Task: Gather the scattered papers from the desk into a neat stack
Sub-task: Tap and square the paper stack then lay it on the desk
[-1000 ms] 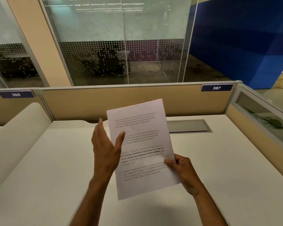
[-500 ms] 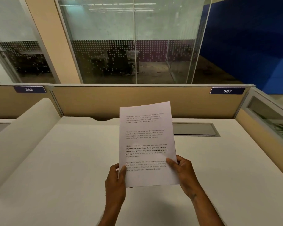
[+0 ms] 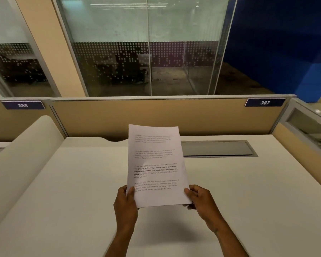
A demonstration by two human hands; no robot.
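Observation:
A stack of white printed papers [image 3: 156, 164] is held upright above the white desk [image 3: 72, 191], its edges lined up and its printed side facing me. My left hand [image 3: 125, 206] grips the lower left corner, thumb on the front. My right hand [image 3: 202, 202] pinches the lower right corner. The bottom edge of the stack hangs a little above the desk top. No loose sheets show on the desk surface.
A grey cable flap [image 3: 217, 148] is set into the desk behind the papers. Tan partition walls [image 3: 156, 115] with labels 386 and 387 close the back; a glass-topped partition [image 3: 308, 130] closes the right. A curved white divider [image 3: 17, 154] rises at the left.
My left hand slid from the stack's left edge down to the lower left corner and closed on it. The tilted stack came upright and squared. The camera view shifted slightly.

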